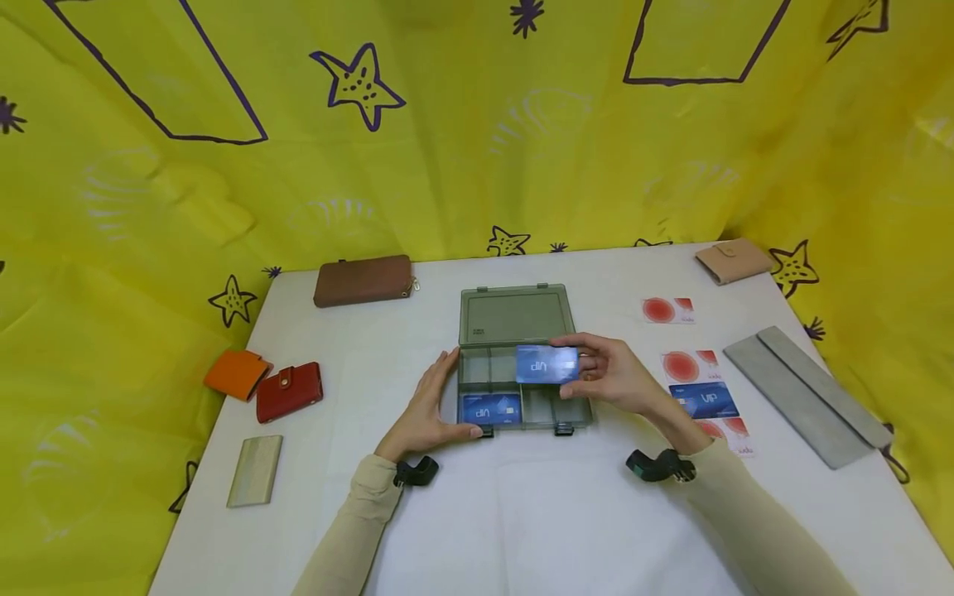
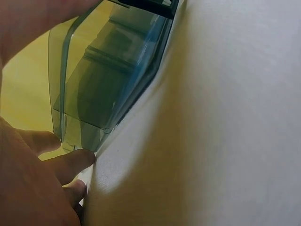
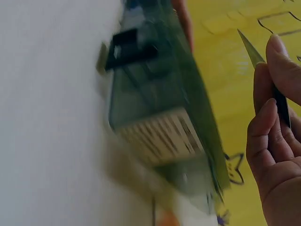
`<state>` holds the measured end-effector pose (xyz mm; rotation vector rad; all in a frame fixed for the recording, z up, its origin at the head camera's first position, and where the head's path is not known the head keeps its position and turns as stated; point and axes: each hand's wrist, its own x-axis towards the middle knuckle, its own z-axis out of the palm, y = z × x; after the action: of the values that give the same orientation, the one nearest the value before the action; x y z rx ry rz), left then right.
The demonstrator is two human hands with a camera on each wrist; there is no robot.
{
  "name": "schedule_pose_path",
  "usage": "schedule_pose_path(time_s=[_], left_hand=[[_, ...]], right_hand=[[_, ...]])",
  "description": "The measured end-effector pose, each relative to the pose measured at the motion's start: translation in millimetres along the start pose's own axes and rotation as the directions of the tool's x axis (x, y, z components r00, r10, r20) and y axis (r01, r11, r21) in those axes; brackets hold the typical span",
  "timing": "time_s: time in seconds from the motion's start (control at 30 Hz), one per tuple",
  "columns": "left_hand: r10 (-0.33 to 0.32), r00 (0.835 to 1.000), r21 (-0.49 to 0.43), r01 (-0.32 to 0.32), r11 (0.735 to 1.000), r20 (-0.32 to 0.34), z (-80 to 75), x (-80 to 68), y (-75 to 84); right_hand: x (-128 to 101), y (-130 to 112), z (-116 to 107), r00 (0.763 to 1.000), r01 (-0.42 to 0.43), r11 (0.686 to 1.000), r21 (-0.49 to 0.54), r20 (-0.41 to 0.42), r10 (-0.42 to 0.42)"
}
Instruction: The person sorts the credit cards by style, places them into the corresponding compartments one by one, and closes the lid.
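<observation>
A clear grey-green compartment box (image 1: 550, 425) lies on the table with its lid (image 1: 517, 314) folded back. One blue VIP card (image 1: 492, 408) sits in its front left compartment. Another blue VIP card (image 1: 546, 364) is pinched between the thumb and fingers of my right hand (image 1: 607, 374), above the box's back right part. The right wrist view shows this card edge-on in the fingers. My left hand (image 1: 426, 414) rests at the box's left side, fingers fairly straight along it and thumb by a front latch (image 1: 486, 431). In the left wrist view its fingertips touch the box wall (image 2: 77, 127).
Right: a blue card (image 1: 704, 400) between red-and-white cards, another red-and-white card (image 1: 668, 310) behind, a grey envelope-like pouch (image 1: 805, 397) and a tan wallet (image 1: 734, 261). Left: a brown zip wallet (image 1: 363, 281), orange (image 1: 237, 374) and red wallets (image 1: 290, 391), and a beige flat case (image 1: 255, 471).
</observation>
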<state>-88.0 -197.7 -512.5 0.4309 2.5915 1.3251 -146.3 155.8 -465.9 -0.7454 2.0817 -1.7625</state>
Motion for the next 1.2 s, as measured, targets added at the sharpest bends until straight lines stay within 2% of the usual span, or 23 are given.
schedule_pose_path(time_s=[0.13,0.23,0.33,0.47,0.57,0.7,0.8,0.87,1.03,1.2], left_hand=[[-0.002,1.000,0.000,0.002,1.000,0.000,0.6,0.2,0.2],[0.003,1.000,0.001,-0.003,1.000,-0.006,1.1,0.3,0.7],[0.003,1.000,0.002,-0.003,1.000,-0.009,1.2,0.4,0.9],[-0.007,1.000,0.003,0.007,1.000,-0.006,0.7,0.2,0.8],[-0.010,1.000,0.005,0.010,1.000,-0.005,0.1,-0.2,0.7],[-0.005,1.000,0.001,0.005,1.000,-0.008,0.0,-0.1,0.7],[-0.005,1.000,-0.001,0.005,1.000,-0.008,0.9,0.3,0.3],[-0.007,1.000,0.001,0.007,1.000,-0.007,2.1,1.1,0.3],[-0.001,1.000,0.004,0.001,1.000,-0.017,3.3,1.7,-1.1],[-0.002,1.000,0.013,0.002,1.000,-0.018,2.5,1.6,0.3]], right_hand=[[13,2,23,0.998,0.030,0.994,-0.105,0.055,-0.024],[19,1,38,0.995,0.063,0.974,-0.218,0.085,-0.046],[23,-1,48,0.994,0.096,0.937,-0.337,0.090,-0.069],[27,-3,57,0.987,0.153,0.865,-0.478,0.116,-0.111],[29,-2,61,0.979,0.193,0.827,-0.527,0.155,-0.130],[28,-3,61,0.977,0.200,0.833,-0.516,0.169,-0.130],[22,-6,50,0.983,0.172,0.848,-0.501,0.139,-0.117],[14,-7,34,0.988,0.155,0.848,-0.507,0.097,-0.123],[-17,-5,-25,0.989,0.105,0.820,-0.563,-0.026,-0.145],[-62,0,-82,0.986,-0.032,0.783,-0.621,-0.149,-0.077]])
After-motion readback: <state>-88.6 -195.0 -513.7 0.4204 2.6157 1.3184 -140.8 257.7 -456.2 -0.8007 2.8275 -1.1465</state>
